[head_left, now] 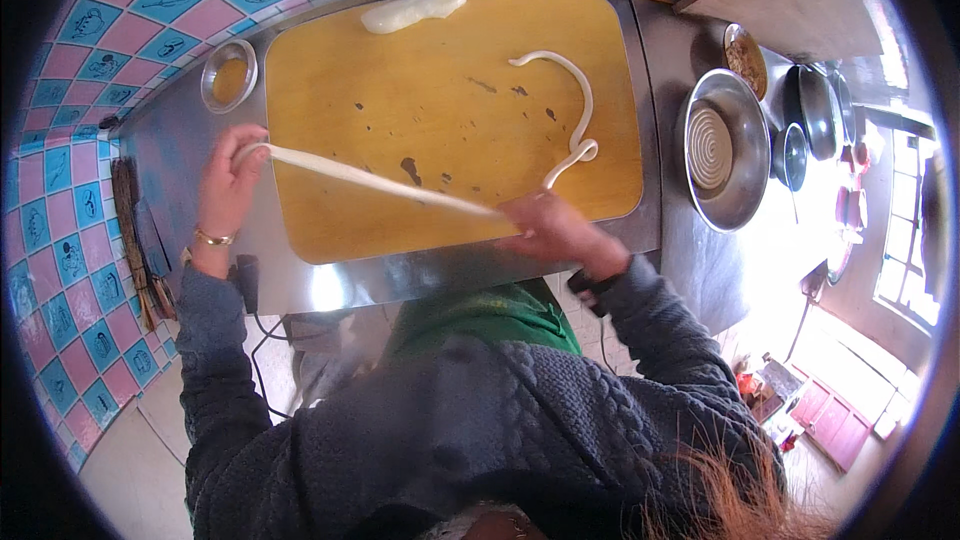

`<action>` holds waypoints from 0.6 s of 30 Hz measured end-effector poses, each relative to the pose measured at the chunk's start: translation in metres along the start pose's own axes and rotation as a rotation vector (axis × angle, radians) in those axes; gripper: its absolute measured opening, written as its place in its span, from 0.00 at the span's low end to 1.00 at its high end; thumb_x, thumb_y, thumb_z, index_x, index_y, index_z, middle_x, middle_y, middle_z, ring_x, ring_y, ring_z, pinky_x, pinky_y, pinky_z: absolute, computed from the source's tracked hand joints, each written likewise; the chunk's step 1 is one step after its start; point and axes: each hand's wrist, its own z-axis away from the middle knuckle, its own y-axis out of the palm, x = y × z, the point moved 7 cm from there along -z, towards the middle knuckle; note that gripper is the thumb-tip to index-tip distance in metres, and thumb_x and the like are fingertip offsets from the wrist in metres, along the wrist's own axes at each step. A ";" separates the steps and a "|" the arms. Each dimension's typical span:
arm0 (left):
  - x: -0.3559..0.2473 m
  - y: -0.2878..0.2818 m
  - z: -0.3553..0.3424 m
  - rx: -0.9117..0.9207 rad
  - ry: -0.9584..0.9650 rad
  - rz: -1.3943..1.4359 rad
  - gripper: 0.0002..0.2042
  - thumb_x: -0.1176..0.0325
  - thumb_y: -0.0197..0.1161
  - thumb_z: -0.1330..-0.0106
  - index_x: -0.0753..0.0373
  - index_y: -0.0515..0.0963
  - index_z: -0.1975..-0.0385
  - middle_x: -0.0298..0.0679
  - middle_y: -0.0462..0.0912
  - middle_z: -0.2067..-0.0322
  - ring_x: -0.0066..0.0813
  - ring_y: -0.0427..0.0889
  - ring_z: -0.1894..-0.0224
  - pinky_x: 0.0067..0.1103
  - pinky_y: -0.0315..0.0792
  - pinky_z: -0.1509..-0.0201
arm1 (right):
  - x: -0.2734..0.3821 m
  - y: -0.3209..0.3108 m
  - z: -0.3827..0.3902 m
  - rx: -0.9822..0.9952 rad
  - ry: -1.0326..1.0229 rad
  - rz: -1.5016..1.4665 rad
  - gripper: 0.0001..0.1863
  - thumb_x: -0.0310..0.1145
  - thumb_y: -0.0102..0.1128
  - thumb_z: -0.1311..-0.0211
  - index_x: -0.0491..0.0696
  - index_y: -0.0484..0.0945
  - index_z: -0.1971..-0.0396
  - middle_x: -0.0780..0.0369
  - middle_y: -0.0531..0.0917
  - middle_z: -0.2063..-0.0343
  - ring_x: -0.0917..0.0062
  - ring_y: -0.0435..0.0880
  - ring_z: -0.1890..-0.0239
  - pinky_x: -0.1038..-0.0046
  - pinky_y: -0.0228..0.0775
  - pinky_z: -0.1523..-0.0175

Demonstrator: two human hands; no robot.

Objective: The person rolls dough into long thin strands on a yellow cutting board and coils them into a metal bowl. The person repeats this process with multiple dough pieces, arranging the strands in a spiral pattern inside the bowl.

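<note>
A long rope of pale dough point(375, 180) is stretched between my two hands over the yellow board point(400, 70). My left hand point(228, 180), at the board's left edge, pinches one end of the stretch, with a thin bracelet at the wrist. Near the front of the board, my right hand point(555, 230) is closed round the rope; its fingers are smeared by motion. Beyond that hand the dough runs on, loops once and curves up the right side of the board, lying on its surface. A thick piece of dough point(414, 10) rests at the far edge.
A small metal bowl of yellow liquid point(229, 77) stands left of the board. To the right, a large metal basin point(728, 150) holds a coil of dough point(710, 145). Near it are a bowl of brown stuff point(745, 60) and several dark pans point(815, 112). A tiled wall point(170, 0) rises behind.
</note>
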 end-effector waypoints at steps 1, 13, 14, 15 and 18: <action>-0.009 0.021 0.002 0.144 0.047 -0.076 0.10 0.70 0.66 0.32 0.60 0.79 0.52 0.38 0.81 0.59 0.31 0.82 0.52 0.25 0.75 0.48 | -0.023 -0.023 0.010 -0.017 0.207 -0.160 0.21 0.38 0.68 0.38 0.47 0.80 0.46 0.56 0.85 0.62 0.58 0.84 0.61 0.61 0.77 0.53; -0.047 0.172 0.007 0.066 0.341 -0.403 0.28 0.54 0.57 0.27 0.62 0.68 0.32 0.52 0.61 0.29 0.52 0.59 0.26 0.46 0.49 0.23 | 0.011 -0.070 -0.105 -0.819 0.032 0.630 0.29 0.42 0.62 0.39 0.51 0.75 0.37 0.53 0.72 0.33 0.56 0.67 0.31 0.52 0.58 0.30; -0.060 0.183 0.007 0.088 0.374 -0.351 0.30 0.52 0.55 0.27 0.64 0.65 0.31 0.53 0.59 0.28 0.51 0.57 0.25 0.46 0.48 0.22 | 0.023 -0.059 -0.111 -0.753 0.051 0.566 0.30 0.43 0.61 0.38 0.50 0.74 0.37 0.53 0.71 0.33 0.56 0.67 0.30 0.53 0.58 0.30; -0.072 0.196 0.010 0.169 0.399 -0.317 0.32 0.49 0.53 0.26 0.66 0.63 0.30 0.54 0.57 0.26 0.50 0.55 0.24 0.47 0.46 0.22 | 0.041 -0.043 -0.107 -0.678 0.036 0.553 0.31 0.45 0.61 0.38 0.49 0.73 0.36 0.53 0.70 0.32 0.55 0.67 0.30 0.53 0.58 0.29; -0.089 0.194 0.074 0.353 0.479 -0.595 0.36 0.44 0.51 0.27 0.64 0.60 0.27 0.55 0.52 0.24 0.56 0.50 0.22 0.50 0.43 0.21 | 0.079 -0.005 -0.057 -0.345 0.048 0.441 0.34 0.48 0.60 0.36 0.46 0.71 0.34 0.52 0.68 0.30 0.56 0.65 0.28 0.54 0.56 0.27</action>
